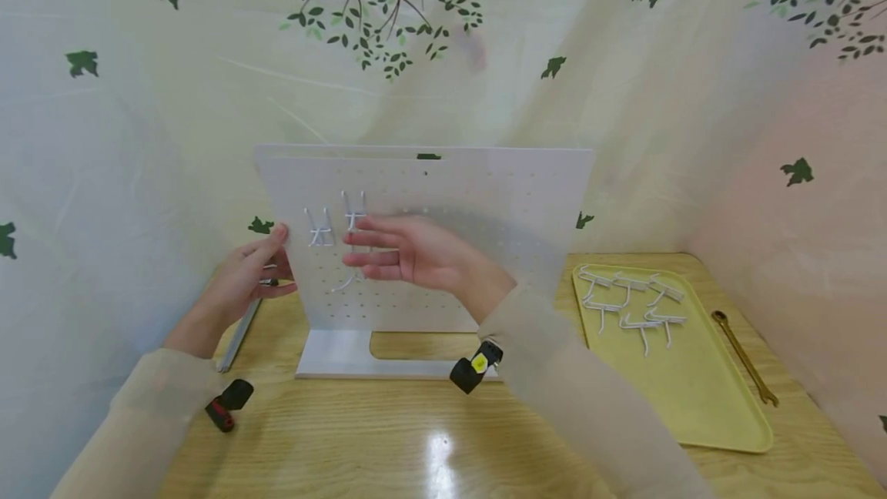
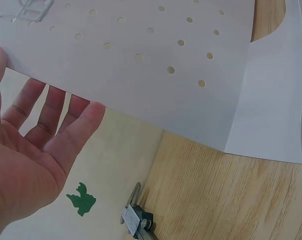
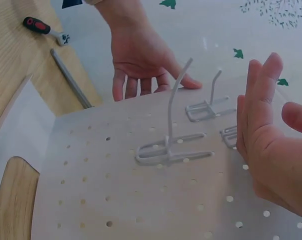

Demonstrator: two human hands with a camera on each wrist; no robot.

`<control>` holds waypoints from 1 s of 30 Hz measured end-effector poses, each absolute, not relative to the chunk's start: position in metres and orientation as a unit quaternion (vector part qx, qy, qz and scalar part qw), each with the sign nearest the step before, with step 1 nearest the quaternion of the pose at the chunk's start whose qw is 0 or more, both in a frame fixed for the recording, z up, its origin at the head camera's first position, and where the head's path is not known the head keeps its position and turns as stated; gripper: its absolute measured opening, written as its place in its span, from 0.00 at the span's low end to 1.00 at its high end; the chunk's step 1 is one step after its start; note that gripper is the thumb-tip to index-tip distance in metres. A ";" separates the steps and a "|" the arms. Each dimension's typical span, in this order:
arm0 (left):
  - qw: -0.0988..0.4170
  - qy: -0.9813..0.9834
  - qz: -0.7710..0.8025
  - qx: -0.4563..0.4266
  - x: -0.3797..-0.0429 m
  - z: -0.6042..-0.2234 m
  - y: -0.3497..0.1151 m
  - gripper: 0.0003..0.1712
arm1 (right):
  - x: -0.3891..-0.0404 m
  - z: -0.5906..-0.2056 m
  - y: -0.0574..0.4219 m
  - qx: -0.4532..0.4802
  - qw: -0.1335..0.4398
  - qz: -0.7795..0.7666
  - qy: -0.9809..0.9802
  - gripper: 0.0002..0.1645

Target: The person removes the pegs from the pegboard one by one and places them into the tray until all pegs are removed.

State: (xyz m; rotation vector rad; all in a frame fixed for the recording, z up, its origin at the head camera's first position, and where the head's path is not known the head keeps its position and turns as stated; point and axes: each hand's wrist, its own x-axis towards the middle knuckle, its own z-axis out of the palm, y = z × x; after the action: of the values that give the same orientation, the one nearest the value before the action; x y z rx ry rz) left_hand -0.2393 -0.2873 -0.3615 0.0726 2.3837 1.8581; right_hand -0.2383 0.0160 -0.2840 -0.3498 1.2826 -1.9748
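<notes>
A white pegboard (image 1: pixel 443 252) stands upright on its base. My left hand (image 1: pixel 246 276) grips its left edge, thumb at the front and fingers behind, as the left wrist view shows. My right hand (image 1: pixel 416 252) is held in front of the board's left half with fingers straight and nothing in it. White wire hooks are on the board: one on the left (image 1: pixel 319 236), one higher up (image 1: pixel 353 206) and one lower down (image 3: pixel 166 150). In the head view the right fingers partly cover the latter two.
To the right lies a yellow tray (image 1: pixel 693 399) with several white hooks (image 1: pixel 634 283) toward its back. A gold wrench (image 1: pixel 744 356) lies beside it. A caliper (image 2: pixel 136 220) is left of the board, near a tool with a red-black handle (image 3: pixel 36 25). Printed fabric hangs behind.
</notes>
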 end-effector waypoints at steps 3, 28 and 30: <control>0.059 0.784 0.618 0.023 -0.240 -0.362 -0.287 0.31 | -0.241 -0.285 0.009 -0.117 0.373 -0.778 0.492 0.20; 0.061 0.771 0.633 0.027 -0.240 -0.362 -0.287 0.27 | -0.246 -0.284 -0.008 -0.086 0.352 -0.775 0.517 0.22; 0.062 0.772 0.632 0.026 -0.240 -0.362 -0.287 0.27 | -0.246 -0.285 -0.008 -0.085 0.351 -0.776 0.518 0.21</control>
State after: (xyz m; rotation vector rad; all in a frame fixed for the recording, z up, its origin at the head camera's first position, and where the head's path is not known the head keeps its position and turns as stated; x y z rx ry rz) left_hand -0.2403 -0.2869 -0.3619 0.0795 2.3358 1.9101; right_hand -0.2461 -0.0079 -0.2848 -0.2211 1.3409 -2.0085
